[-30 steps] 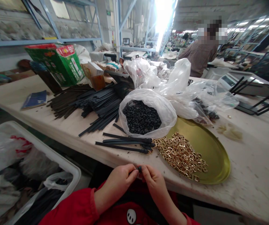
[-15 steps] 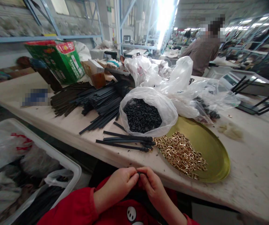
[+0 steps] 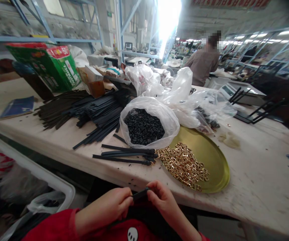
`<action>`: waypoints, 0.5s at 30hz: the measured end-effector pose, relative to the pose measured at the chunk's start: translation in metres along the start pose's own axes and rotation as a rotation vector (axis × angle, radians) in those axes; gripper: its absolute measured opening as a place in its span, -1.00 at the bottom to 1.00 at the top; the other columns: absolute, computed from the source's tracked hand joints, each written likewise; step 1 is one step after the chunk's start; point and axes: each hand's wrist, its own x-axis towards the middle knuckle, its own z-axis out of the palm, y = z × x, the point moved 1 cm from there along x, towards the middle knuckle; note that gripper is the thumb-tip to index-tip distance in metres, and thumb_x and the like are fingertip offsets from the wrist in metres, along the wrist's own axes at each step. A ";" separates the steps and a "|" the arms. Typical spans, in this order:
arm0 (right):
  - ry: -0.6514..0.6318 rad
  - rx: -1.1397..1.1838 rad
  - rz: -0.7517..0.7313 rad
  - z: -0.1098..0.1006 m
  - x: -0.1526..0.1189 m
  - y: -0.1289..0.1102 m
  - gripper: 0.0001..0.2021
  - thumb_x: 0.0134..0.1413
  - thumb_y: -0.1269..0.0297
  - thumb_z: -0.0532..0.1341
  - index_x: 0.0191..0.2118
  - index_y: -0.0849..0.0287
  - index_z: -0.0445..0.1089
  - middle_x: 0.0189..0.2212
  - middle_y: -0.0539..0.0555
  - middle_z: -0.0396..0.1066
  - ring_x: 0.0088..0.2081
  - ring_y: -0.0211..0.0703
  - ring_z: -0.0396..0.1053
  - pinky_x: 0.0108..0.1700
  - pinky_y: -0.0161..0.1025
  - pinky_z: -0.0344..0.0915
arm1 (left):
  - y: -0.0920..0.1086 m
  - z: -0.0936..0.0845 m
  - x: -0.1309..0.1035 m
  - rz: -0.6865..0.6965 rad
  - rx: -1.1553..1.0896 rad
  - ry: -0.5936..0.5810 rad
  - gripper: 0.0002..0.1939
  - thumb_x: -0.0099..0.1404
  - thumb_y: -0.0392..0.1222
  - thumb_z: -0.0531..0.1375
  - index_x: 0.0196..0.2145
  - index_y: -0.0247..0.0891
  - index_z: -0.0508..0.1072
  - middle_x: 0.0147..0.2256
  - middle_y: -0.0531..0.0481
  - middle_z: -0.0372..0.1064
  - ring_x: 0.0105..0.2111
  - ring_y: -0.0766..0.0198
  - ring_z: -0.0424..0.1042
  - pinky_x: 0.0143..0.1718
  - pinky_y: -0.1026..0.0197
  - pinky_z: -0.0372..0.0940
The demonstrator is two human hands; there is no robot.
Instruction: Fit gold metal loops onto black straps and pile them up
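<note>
The black strap (image 3: 139,194) sits pinched between both hands, low in front of the red sleeves and just below the near edge of the tabletop (image 3: 257,180). The left hand (image 3: 111,206) clenches one end between thumb and fingers; the right hand (image 3: 163,201) grasps the other end with its fingertips, so each grip is closed on the strap and only a short dark length shows between them. To my eye, the work here goes best with the pinches kept close together, the strap end held straight and level, and any small part slid on squarely rather than forced at an angle; what exactly sits on the strap is too small to tell.

Just beyond the grip, on the tabletop, lie a few finished-looking black straps (image 3: 124,154) side by side. To the right of them a gold-coloured tray (image 3: 215,157) holds a heap of small gold buckles (image 3: 183,164). Behind those straps an open clear bag (image 3: 149,124) is full of small black loops. Farther back and to the left spreads a big pile of black strips (image 3: 89,110).

Far left of the grip stands a green carton (image 3: 46,65) with a red corner patch; its white lettering is there but I cannot read it with certainty.
</note>
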 end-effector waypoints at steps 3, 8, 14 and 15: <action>-0.023 0.167 0.073 0.003 0.004 -0.001 -0.88 0.01 0.25 0.17 -0.36 0.18 0.27 -0.57 -0.10 0.24 -0.54 -0.34 0.16 -0.50 -0.39 0.11 | 0.005 -0.004 0.002 0.004 -0.007 0.034 -0.71 0.28 -0.08 -0.08 -0.48 -0.25 0.28 -0.59 0.11 0.26 -0.59 0.36 0.21 -0.60 0.37 0.06; 0.025 0.139 0.071 0.016 0.005 -0.002 -0.90 -0.08 0.31 0.21 -0.41 0.18 0.26 -0.58 -0.11 0.26 -0.53 -0.33 0.19 -0.48 -0.39 0.13 | 0.004 0.004 0.014 -0.002 -0.144 0.003 -0.78 0.26 -0.14 -0.07 -0.28 -0.27 0.30 -0.53 0.10 0.27 -0.59 0.35 0.25 -0.58 0.36 0.12; 0.109 -0.533 -0.152 -0.044 0.032 -0.030 -0.81 0.16 0.27 0.02 -0.30 0.17 0.35 -0.42 0.04 0.39 -0.36 -0.19 0.33 -0.34 -0.32 0.20 | 0.001 -0.004 0.032 0.212 -0.254 0.157 -0.67 0.29 -0.02 -0.05 -0.13 -0.26 0.31 -0.29 0.00 0.34 -0.27 0.24 0.29 -0.20 0.29 0.19; 0.215 -0.762 -0.161 -0.061 0.040 -0.035 -0.80 0.16 0.30 0.01 -0.33 0.18 0.36 -0.40 0.07 0.39 -0.34 -0.17 0.33 -0.30 -0.29 0.19 | 0.001 -0.005 0.035 0.209 -0.260 0.170 -0.67 0.29 -0.01 -0.06 -0.19 -0.27 0.33 -0.29 0.00 0.34 -0.28 0.25 0.28 -0.20 0.29 0.18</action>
